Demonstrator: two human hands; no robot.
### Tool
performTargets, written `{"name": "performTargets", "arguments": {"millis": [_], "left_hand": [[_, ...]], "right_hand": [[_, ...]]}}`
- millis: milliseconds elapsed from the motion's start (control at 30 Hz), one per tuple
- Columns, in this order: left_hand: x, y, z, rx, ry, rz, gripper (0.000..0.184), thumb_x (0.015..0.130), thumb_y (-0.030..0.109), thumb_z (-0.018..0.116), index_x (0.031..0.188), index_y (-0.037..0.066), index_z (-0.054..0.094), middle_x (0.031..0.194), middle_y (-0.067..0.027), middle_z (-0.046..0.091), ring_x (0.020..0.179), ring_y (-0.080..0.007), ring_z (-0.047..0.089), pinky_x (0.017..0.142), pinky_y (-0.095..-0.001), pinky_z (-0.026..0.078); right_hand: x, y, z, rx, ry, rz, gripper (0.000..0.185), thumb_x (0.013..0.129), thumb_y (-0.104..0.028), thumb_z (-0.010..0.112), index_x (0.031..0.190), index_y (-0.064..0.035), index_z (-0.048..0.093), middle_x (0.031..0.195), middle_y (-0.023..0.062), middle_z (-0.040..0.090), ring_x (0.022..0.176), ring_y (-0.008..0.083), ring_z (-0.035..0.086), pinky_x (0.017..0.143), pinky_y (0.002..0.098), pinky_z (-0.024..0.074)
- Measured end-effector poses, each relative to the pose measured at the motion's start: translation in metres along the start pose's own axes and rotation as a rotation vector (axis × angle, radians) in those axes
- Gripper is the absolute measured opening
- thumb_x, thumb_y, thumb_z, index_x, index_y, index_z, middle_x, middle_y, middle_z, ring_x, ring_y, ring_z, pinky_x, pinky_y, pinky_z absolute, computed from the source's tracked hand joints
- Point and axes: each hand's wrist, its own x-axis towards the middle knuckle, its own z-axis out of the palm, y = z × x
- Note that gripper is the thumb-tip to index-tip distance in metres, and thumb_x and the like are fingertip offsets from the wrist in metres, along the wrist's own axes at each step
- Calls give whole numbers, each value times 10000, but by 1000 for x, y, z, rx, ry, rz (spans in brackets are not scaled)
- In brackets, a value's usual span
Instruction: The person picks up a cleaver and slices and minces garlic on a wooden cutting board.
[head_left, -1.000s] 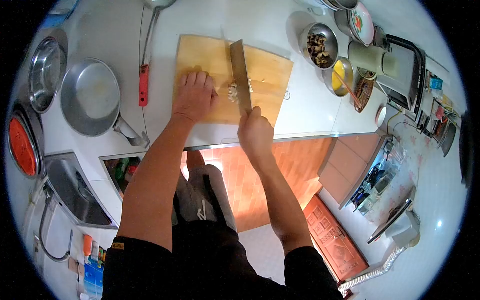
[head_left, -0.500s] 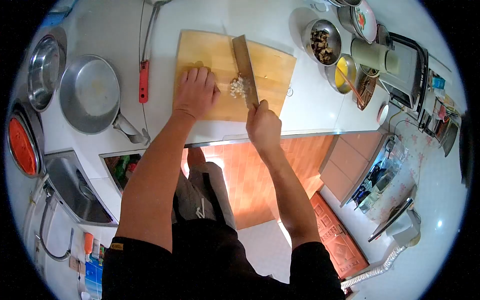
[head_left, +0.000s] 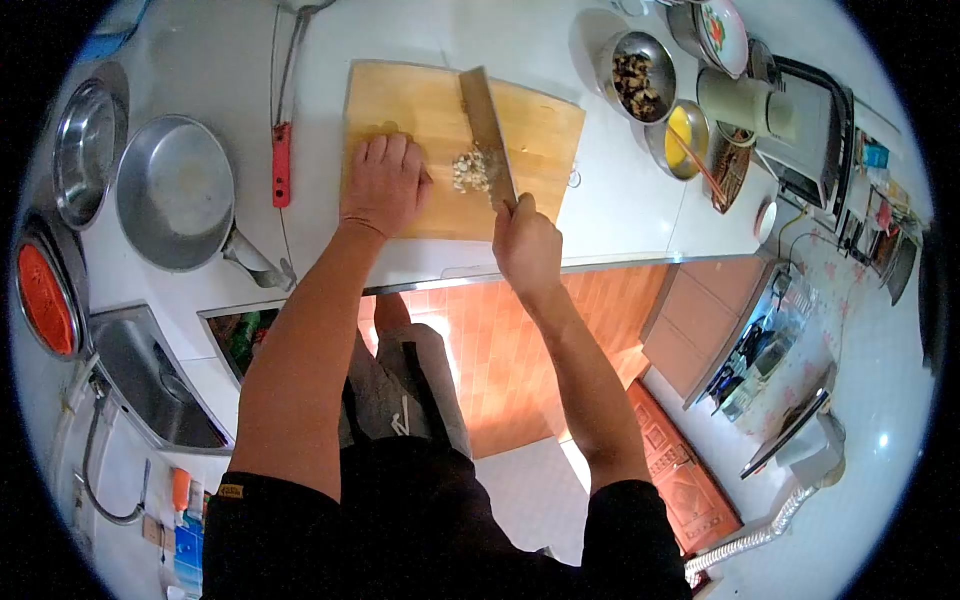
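My right hand (head_left: 527, 245) grips the handle of a cleaver (head_left: 487, 135), whose broad blade points away from me. The blade stands over the wooden cutting board (head_left: 400, 90), right beside a small heap of chopped white pieces that look like garlic (head_left: 470, 171). To the left of the heap, my left hand (head_left: 385, 185) rests on the board with its fingers curled in and its thumb toward the heap. Nothing shows in that hand, though the underside of its fingers is hidden.
Left of the board lie a red-handled utensil (head_left: 282, 165), a grey saucepan (head_left: 175, 190) and a metal bowl (head_left: 85, 150), with a sink (head_left: 160, 385) nearer me. On the right stand a bowl of dark chopped pieces (head_left: 640, 85) and a bowl of yellow liquid with chopsticks (head_left: 680, 135).
The view has shifted slightly. The cleaver remains beside the chopped heap, which looks a little more spread out. My left hand's fingers look slightly more curled.
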Motion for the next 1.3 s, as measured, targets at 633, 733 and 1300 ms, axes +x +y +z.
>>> {"name": "performTargets", "arguments": {"millis": [633,733,1300], "left_hand": [[5,0,0,29,26,11,289,799,300,680,967,82,589,1026,-151,558,975,-345,559,879,-499,459],[4,1,1,19,20,2,307,796,303,687,977,75,590,1029,-154,559,990,-348,564,884,-501,462],[11,4,-4,59,29,-14,264,810,283,673,976,89,603,1009,-134,562,981,-337,562,881,-489,455]], "right_hand": [[18,8,-6,-55,-13,-80,257,1030,-210,593,887,-15,507,615,227,628,548,431,646,492,519,514],[18,-1,-27,-102,-41,-68,252,1025,-201,601,887,-14,506,615,228,625,549,432,644,494,519,514],[28,20,-15,-91,-97,-87,245,1042,-234,554,932,-17,527,623,204,661,583,405,699,544,518,560]]}}
